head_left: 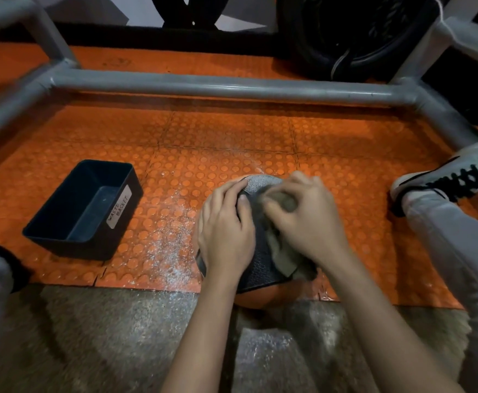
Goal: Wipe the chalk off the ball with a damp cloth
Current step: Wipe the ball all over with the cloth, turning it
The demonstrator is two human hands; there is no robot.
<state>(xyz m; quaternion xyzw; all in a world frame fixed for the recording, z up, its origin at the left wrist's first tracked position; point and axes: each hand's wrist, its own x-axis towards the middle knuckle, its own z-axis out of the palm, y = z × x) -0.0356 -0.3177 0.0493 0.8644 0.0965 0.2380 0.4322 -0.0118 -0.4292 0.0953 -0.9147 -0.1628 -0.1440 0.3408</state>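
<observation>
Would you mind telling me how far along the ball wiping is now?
Midway, I'd judge. In hand: the left hand steadies the ball while the right hand bunches the cloth against its top. The dark panel nearer the camera looks clean. Left: a pale patch at the far top, possibly chalk; spilled chalk also dusts the mat.
</observation>
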